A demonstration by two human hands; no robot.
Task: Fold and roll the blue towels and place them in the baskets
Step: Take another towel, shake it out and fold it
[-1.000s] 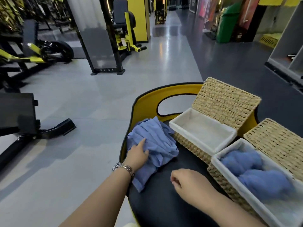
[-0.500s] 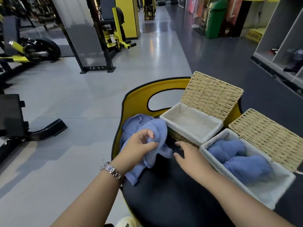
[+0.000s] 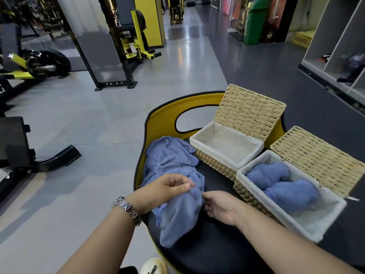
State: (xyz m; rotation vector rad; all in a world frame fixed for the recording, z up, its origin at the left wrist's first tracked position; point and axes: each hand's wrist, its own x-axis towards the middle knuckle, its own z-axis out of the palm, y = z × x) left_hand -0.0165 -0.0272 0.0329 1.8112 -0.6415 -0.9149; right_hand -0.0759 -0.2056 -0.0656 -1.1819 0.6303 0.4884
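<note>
Both hands on a crumpled blue towel (image 3: 177, 210)

Left hand (image 3: 162, 191) pinches the soft terry; right hand (image 3: 221, 207) grips its edge, beside two lidded wicker baskets (image 3: 213, 163).

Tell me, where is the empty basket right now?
The empty basket sits on the far side of the black seat, lid up, between the loose towels on its left and the filled basket on its right.
</note>
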